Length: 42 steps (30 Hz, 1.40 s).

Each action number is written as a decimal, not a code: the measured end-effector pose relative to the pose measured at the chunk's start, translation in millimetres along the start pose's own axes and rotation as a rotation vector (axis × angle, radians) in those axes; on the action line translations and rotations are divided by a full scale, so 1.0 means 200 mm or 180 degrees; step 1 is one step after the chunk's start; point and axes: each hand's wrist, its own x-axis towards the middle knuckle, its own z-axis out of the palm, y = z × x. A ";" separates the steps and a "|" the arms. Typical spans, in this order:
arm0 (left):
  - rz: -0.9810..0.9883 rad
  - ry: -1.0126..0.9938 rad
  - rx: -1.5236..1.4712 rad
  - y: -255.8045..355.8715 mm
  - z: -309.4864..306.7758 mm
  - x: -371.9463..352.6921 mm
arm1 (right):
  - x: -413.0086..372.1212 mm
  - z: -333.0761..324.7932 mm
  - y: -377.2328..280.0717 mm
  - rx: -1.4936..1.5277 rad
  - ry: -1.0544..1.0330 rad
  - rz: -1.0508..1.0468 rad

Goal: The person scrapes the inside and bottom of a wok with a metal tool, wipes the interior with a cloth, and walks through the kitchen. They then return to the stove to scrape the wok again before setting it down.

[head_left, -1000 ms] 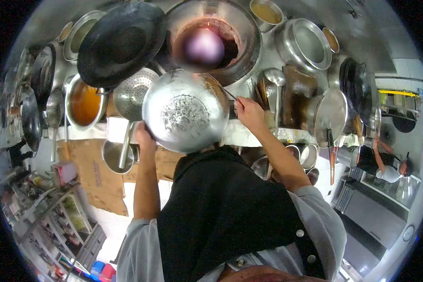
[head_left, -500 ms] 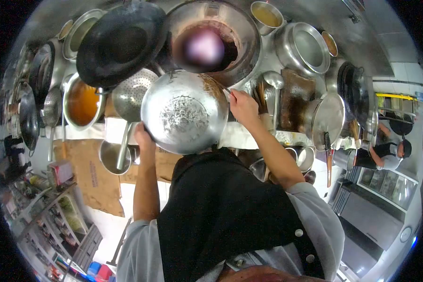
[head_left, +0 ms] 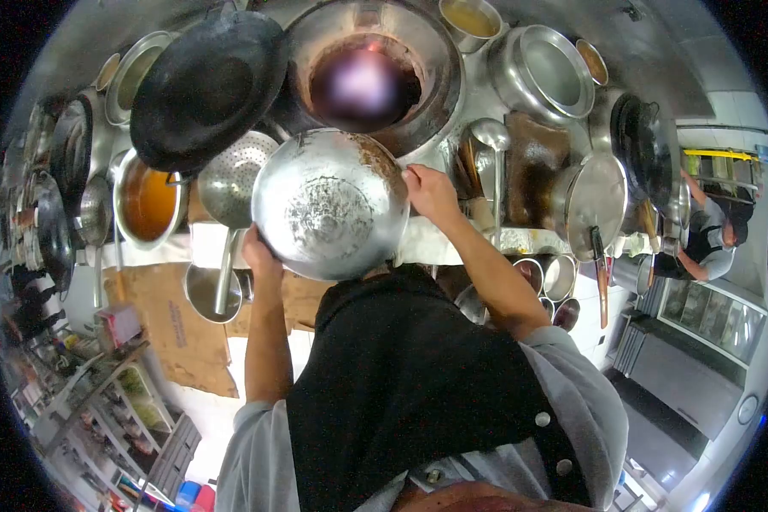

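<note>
Both hands hold a wide silvery metal bowl (head_left: 328, 205) in front of my apron. Its middle is scuffed with dark patches, and a brown burnt stain marks its upper right side. My left hand (head_left: 263, 254) grips the lower left rim, fingers partly hidden behind it. At the upper right rim, my right hand (head_left: 431, 192) is closed on the edge. Just beyond the bowl, a flame glows in the round wok burner (head_left: 375, 136). A perforated strainer (head_left: 235, 175) lies left of the bowl.
A black wok (head_left: 209, 90) leans left of the burner. Orange liquid fills a pot (head_left: 149, 200). A ladle (head_left: 491, 136) and a large steel pot (head_left: 550, 81) stand to the right. A co-worker (head_left: 712, 235) is at far right; cardboard (head_left: 175, 328) lies on the floor.
The bowl stays in both hands, in nearly the same pose. My view has shifted slightly, and the co-worker at the right has changed arm position.
</note>
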 end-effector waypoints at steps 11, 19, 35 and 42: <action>-0.0028 -0.0032 -0.0060 -0.02 -0.01 0.05 | -0.01 -0.04 0.01 -0.0099 -0.0358 0.0487; -0.0025 0.0020 -0.0172 -0.02 -0.02 0.06 | 0.05 -0.12 -0.13 -0.0358 -0.0522 0.0581; 0.0089 0.0033 -0.0286 -0.03 0.00 0.00 | 0.15 -0.13 -0.41 -0.0456 -0.0318 0.0274; 0.0036 -0.0101 -0.0388 -0.01 0.04 -0.09 | 0.09 -0.14 -0.25 -0.0307 -0.0226 0.0191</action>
